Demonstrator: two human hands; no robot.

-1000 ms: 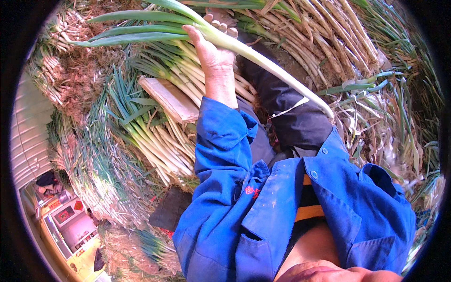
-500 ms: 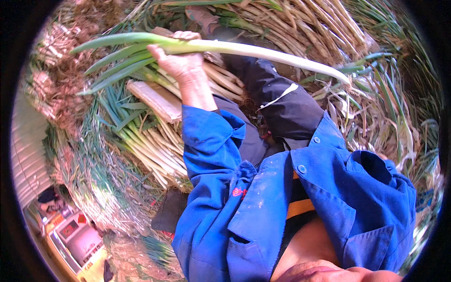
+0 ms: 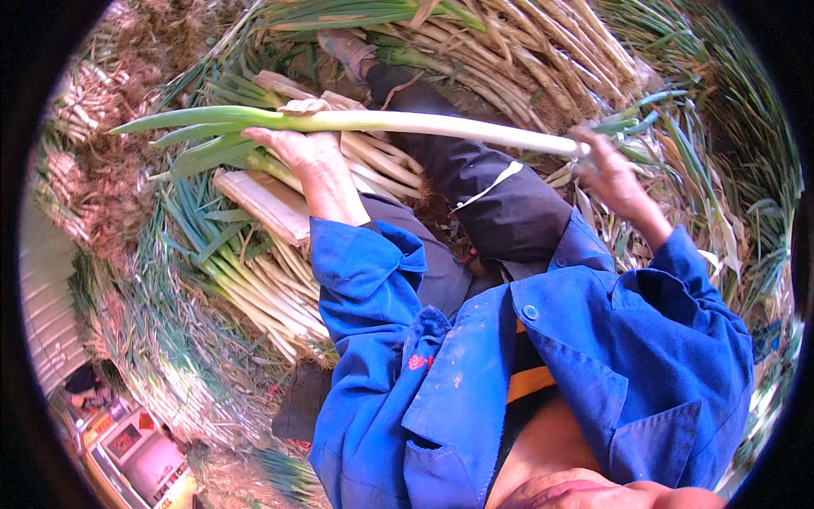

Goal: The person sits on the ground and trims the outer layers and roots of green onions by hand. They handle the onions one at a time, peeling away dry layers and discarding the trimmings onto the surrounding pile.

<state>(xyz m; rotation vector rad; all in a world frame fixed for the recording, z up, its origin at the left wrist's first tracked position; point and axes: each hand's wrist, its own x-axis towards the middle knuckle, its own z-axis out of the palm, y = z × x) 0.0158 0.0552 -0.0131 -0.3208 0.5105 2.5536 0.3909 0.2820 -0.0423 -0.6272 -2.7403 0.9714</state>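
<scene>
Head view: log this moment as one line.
left hand: grips green onion near leaves | right hand: at its white root end | onion: held level over lap | around: onion piles

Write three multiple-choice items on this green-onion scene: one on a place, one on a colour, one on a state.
1. Where does the left hand grip the long green onion?
A. near its green leaves
B. at its white tip
C. nowhere

2. What colour is the jacket?
A. red
B. blue
C. yellow

3. How is the onion held?
A. lying on the ground
B. upright in one hand
C. crosswise between both hands

Answers:
1. A: the left hand closes on the stalk where the white turns into green leaves.
2. B: both sleeves and the front are blue.
3. C: the stalk runs across the view, with the left hand at the leaf end and the right hand at the white end, above the trimmed onions piled below.
</scene>
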